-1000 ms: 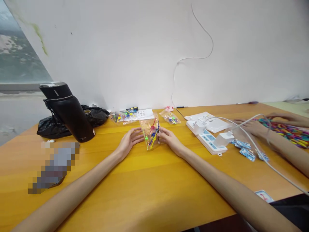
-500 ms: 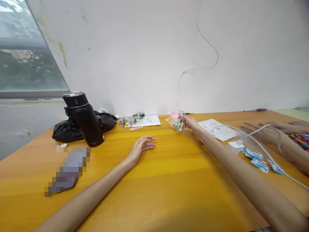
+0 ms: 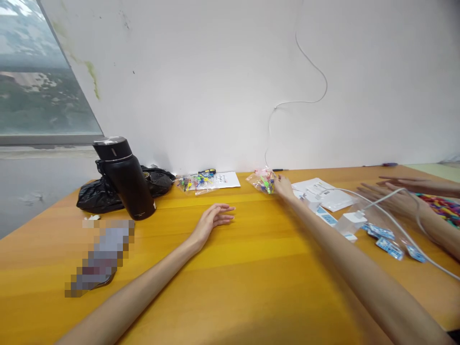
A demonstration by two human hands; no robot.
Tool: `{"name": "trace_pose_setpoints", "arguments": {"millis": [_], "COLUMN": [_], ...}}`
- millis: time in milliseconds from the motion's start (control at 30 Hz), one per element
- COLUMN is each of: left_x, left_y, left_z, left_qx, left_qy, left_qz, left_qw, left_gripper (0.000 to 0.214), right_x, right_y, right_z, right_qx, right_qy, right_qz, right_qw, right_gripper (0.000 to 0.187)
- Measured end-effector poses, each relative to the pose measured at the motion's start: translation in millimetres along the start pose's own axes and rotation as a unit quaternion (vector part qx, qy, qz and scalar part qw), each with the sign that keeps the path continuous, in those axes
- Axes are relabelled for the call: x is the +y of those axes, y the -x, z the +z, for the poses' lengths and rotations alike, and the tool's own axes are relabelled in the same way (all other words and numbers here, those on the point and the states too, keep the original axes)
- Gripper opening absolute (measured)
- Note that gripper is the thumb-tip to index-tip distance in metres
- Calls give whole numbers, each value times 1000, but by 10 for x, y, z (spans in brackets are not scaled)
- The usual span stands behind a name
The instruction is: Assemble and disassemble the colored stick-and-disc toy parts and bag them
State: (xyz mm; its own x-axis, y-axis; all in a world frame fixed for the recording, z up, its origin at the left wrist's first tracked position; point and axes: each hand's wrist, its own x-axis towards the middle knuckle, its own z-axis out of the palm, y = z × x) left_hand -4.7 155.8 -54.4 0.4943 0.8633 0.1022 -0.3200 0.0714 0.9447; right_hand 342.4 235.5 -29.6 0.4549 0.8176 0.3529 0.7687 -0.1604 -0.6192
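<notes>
My left hand (image 3: 214, 218) lies flat on the yellow wooden table (image 3: 251, 268), fingers stretched out, holding nothing. My right arm reaches far across the table. My right hand (image 3: 284, 186) is at the right edge of a small clear bag of coloured pieces (image 3: 263, 181), its fingers closed on that edge. The bag lies low on the table near the wall.
A black flask (image 3: 125, 179) stands before a black plastic bag (image 3: 94, 197) at left. More clear bags and a paper sheet (image 3: 206, 181) lie by the wall. A white charger (image 3: 350, 222), cable, blue packets (image 3: 390, 247) and another person's hands (image 3: 404, 201) are at right.
A second ago both hands held the bag in front of me. My right hand carried it to the far side by the wall and lowered it; my left hand stayed flat on the table.
</notes>
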Motion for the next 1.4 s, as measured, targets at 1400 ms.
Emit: {"name": "trace_pose_setpoints", "arguments": {"millis": [1400], "left_x": [167], "left_y": [-167], "left_z": [-993], "left_qx": [190], "left_qy": [-689], "left_qz": [109], "left_qw": [690], "left_gripper": [57], "right_x": [-308], "right_y": [1421], "right_z": [-153], "right_qx": [-222], "right_qy": [-48], "right_qz": [-294], "right_qw": [929], "right_gripper": [19]}}
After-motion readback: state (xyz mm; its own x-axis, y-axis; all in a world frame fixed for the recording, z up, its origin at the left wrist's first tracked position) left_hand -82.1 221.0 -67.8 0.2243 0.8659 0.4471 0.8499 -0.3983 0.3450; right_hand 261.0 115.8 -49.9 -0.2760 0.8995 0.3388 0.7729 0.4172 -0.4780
